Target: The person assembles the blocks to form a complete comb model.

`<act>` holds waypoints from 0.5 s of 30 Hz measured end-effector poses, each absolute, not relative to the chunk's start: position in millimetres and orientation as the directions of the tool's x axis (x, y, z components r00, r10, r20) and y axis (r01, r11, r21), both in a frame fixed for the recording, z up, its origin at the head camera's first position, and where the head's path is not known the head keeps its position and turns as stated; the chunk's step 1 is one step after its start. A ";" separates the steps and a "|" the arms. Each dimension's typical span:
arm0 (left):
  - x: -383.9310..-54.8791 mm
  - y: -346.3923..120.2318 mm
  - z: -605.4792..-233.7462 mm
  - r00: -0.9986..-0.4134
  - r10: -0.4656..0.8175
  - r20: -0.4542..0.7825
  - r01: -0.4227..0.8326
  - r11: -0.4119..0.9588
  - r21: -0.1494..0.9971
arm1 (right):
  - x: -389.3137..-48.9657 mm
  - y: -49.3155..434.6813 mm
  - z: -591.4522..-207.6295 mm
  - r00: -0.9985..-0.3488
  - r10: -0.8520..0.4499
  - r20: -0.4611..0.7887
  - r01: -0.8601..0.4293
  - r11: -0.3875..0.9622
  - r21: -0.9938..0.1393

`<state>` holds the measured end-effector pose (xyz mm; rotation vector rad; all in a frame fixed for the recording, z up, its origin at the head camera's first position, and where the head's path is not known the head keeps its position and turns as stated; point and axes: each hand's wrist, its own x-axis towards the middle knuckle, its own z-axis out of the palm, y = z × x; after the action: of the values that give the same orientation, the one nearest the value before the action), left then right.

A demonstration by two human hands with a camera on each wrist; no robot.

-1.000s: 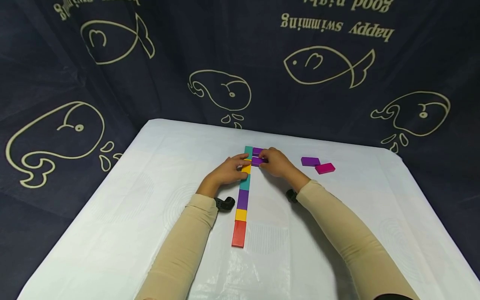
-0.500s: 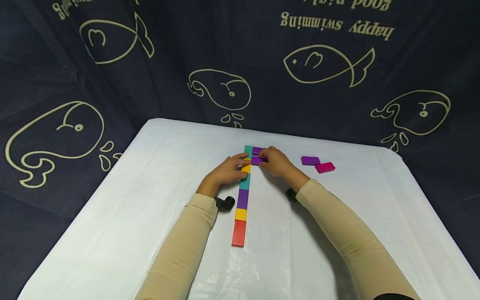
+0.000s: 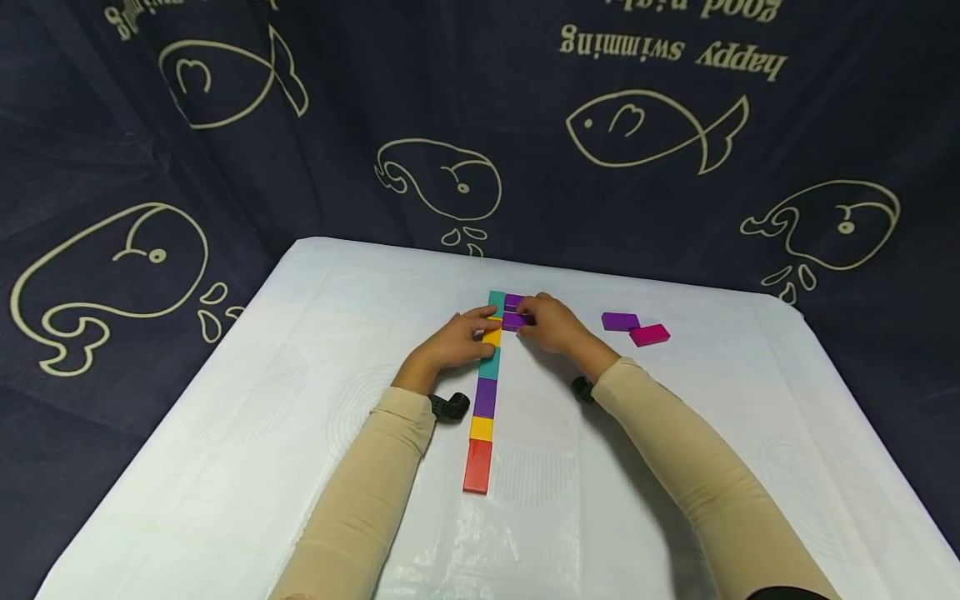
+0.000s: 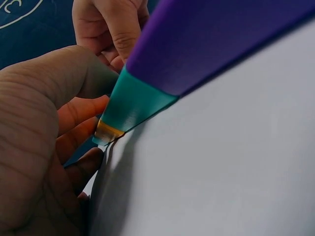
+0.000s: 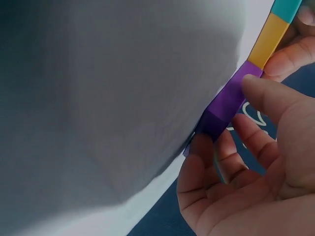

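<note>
A straight row of flat coloured blocks runs away from me: a red block (image 3: 477, 467), a yellow block (image 3: 482, 429), a purple block (image 3: 485, 398), a teal block (image 3: 490, 365), another yellow block (image 3: 492, 337) and a far teal block (image 3: 497, 300). My left hand (image 3: 452, 343) rests along the left of its far part, fingers spread and touching the blocks. To the right, two purple blocks lie side by side against the row; my right hand (image 3: 553, 323) pinches the nearer purple block (image 5: 229, 101) between thumb and fingers. The farther purple block (image 3: 513, 301) is partly hidden by that hand.
A loose purple block (image 3: 620, 322) and a magenta block (image 3: 649, 335) lie touching at the right. A white cloth (image 3: 225, 467) covers the table, and a dark curtain (image 3: 525, 233) with fish drawings hangs behind its far edge.
</note>
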<state>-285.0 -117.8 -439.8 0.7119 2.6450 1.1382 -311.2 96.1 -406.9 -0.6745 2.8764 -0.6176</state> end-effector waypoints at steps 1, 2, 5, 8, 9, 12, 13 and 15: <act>-285.0 -118.0 -439.8 -0.871 0.490 0.027 0.356 0.593 0.722 | -311.5 96.9 -406.6 -0.893 -0.449 -0.027 -0.396 0.815 -0.424; -285.1 -118.2 -439.8 -0.871 0.490 0.027 0.356 0.592 0.723 | -312.1 98.1 -406.2 -0.894 -0.447 -0.027 -0.392 0.811 -0.434; -285.2 -118.3 -440.2 -0.869 0.493 0.032 0.359 0.586 0.727 | -314.0 103.8 -404.7 -0.900 -0.434 -0.025 -0.373 0.800 -0.470; -285.4 -117.8 -440.7 -0.867 0.497 0.035 0.363 0.582 0.728 | -314.8 114.1 -401.9 -0.909 -0.417 -0.022 -0.349 0.789 -0.506; -285.3 -117.5 -440.7 -0.868 0.495 0.034 0.361 0.582 0.728 | -314.7 118.9 -400.5 -0.910 -0.413 -0.020 -0.344 0.782 -0.520; -284.8 -117.2 -440.9 -0.872 0.489 0.031 0.353 0.582 0.733 | -314.8 135.6 -396.1 -0.915 -0.403 -0.002 -0.336 0.765 -0.550; -284.4 -117.2 -440.9 -0.873 0.487 0.029 0.349 0.582 0.735 | -314.9 142.3 -395.1 -0.918 -0.397 0.007 -0.334 0.762 -0.555; -283.8 -117.0 -441.0 -0.874 0.485 0.029 0.346 0.581 0.737 | -315.1 156.3 -393.7 -0.923 -0.385 0.016 -0.328 0.762 -0.558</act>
<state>-283.8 -117.0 -441.0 0.6988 2.6336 1.1699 -315.1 156.3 -393.7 -0.5795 2.8549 -0.8765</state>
